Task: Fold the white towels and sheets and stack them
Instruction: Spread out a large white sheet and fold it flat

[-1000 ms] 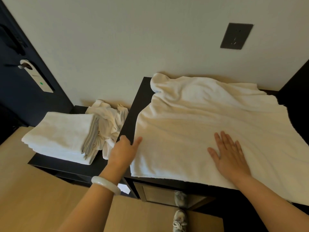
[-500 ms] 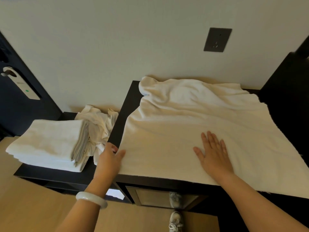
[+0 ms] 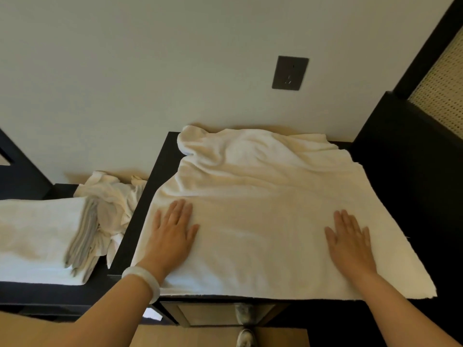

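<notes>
A large white towel (image 3: 260, 201) lies spread over the top of a black cabinet (image 3: 155, 179), wrinkled and bunched at its far side against the wall. My left hand (image 3: 172, 231) presses flat on the towel's near left part, fingers straight. My right hand (image 3: 350, 241) lies flat on its near right part, fingers straight too. On a lower black bench to the left sits a stack of folded white towels (image 3: 37, 236). Behind that stack lies a crumpled white sheet (image 3: 112, 199).
A dark wall plate (image 3: 290, 72) is on the white wall above the cabinet. A tall black panel (image 3: 406, 171) stands right of the towel. A cabinet drawer front (image 3: 210, 313) and my shoe (image 3: 246, 338) show below, over a wooden floor.
My left hand moved from the towel's left edge onto the towel and now lies flat. My right hand slid to the right across the towel. The view shifted rightward.
</notes>
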Demonstrator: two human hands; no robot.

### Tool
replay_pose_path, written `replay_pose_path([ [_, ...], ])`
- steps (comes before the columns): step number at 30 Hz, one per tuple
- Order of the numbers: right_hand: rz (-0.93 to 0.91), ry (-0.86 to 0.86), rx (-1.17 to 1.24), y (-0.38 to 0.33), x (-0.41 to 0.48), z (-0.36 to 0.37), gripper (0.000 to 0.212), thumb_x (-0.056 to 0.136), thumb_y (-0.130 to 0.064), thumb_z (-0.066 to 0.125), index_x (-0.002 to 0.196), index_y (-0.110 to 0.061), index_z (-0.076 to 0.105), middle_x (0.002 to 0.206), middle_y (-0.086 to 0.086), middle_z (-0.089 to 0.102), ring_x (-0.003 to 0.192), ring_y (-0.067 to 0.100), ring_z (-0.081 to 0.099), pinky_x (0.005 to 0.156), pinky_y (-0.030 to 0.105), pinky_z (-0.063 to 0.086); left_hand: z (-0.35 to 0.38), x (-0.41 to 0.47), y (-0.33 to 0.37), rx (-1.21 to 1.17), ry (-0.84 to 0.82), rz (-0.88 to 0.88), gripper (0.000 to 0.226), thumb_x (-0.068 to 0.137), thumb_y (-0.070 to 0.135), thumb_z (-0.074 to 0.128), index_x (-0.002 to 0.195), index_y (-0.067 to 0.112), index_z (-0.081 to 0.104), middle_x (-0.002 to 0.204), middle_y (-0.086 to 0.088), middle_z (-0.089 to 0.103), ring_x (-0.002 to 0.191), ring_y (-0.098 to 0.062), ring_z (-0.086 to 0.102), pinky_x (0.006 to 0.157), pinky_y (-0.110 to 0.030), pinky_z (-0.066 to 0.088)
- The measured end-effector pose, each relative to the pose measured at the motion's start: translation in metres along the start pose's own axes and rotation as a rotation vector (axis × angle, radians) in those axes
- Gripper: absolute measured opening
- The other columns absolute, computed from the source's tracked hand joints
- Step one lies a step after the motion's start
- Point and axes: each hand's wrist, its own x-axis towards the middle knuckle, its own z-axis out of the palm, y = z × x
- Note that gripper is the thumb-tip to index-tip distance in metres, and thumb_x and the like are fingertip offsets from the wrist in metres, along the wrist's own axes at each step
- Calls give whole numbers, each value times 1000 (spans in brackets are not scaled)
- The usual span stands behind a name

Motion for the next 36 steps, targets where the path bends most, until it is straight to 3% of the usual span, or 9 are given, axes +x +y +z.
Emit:
replay_pose_path([
  [5, 74, -33, -82, 9, -18, 8, 68, 93, -62, -4, 154, -35, -15, 162, -13, -17, 151, 12, -14, 121, 50, -10, 9, -23, -10, -3, -3, -61, 73, 85, 63, -15, 151, 34, -19, 163, 3, -18, 148, -16, -21, 122, -49, -8],
  [11, 115, -49, -131, 5, -58, 14, 74, 85, -63, -12, 153, -35, -19, 162, -13, -18, 151, 13, -13, 121, 50, -7, 7, -63, -14, 16, 14, -45, 75, 85, 61, -16, 154, 29, -13, 161, 1, -19, 148, -20, -20, 122, -49, -7],
  [17, -45, 82, -178, -40, -39, -3, 66, 98, -57, 11, 154, -26, 25, 160, -1, 28, 146, 20, 23, 119, 49, 10, -11, -48, -3, 30, 54, -2, 74, 97, 56, 8, 146, 13, 43, 153, -11, 40, 146, -28, 30, 119, -49, 19],
  [20, -278, -64, -122, -86, -13, 2, 57, 105, -46, 20, 158, -26, 12, 166, -1, 9, 152, 15, 4, 123, 42, -1, -7, -14, -2, 53, -4, -8, 61, 103, 51, 16, 157, 22, 15, 165, -4, 10, 152, -20, 3, 123, -46, 4],
  [24, -309, -80, -65, -94, -17, 21, 59, 103, -49, 8, 156, -32, -12, 164, -8, -17, 149, 8, -18, 122, 40, -12, 8, -20, -10, 51, -16, -29, 64, 97, 57, -3, 154, 32, -17, 163, 5, -20, 148, -16, -23, 121, -50, -9],
  [29, -262, -82, -149, -77, -64, 24, 60, 93, -56, -13, 147, -35, -28, 162, -10, -22, 149, 8, -17, 122, 40, -8, 10, -74, 0, 46, 23, -28, 65, 98, 56, 2, 156, 28, -3, 164, 2, -8, 151, -23, -6, 120, -51, 1],
  [30, -277, -47, -150, -79, -79, 26, 62, 92, -57, -18, 150, -36, -21, 164, -8, -13, 151, 9, -6, 122, 41, -3, 9, -87, 4, 34, 14, -23, 64, 100, 53, 11, 157, 24, 11, 164, -1, 5, 151, -26, 7, 117, -51, 9],
  [33, -259, 54, -55, -81, -105, 19, 79, 98, -59, 1, 143, -19, 52, 146, 9, 51, 130, 27, 54, 109, 49, 25, 6, -103, 11, 41, 60, -10, 60, 98, 49, 26, 147, 18, 45, 154, -8, 40, 142, -29, 37, 111, -50, 21],
  [36, -345, 90, -64, -95, -80, 13, 69, 97, -54, 21, 127, -10, 66, 132, 16, 62, 120, 32, 61, 104, 55, 37, -2, -73, 10, 45, 31, 0, 60, 99, 49, 23, 143, 19, 51, 150, -7, 46, 142, -26, 38, 119, -51, 24],
])
